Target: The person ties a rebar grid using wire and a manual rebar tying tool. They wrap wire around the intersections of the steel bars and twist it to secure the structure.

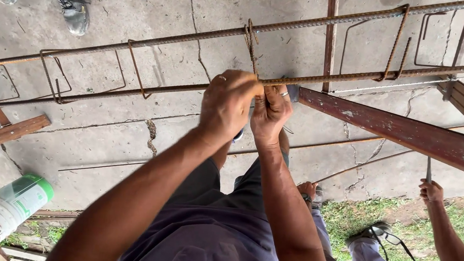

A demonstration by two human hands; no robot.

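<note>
Starting at the far left we've got a white bucket with a green rim [8, 207] lying on its side at the edge of the cracked concrete floor [110, 132], and somebody else's shoe [70, 7] up in the top corner. Moving in, the rebar cage [139, 43] runs long and nearly level across the whole view, rising a bit to the right, with bent stirrups [54, 75] hanging off it. Our left hand [227, 105] is closed in a fist around the lower bar, right where one stirrup [251, 46] crosses it. Our right hand [269, 114] sits touching it on the right, fingers curled shut on the same joint, though we can't tell what it's pinching. So the bar runs sideways through both grips, neither hand really nearer. Right of that, a rusty red steel beam [397, 130] slants down, and a co-worker's hand [430, 190] holds a thin rod upright.
</note>
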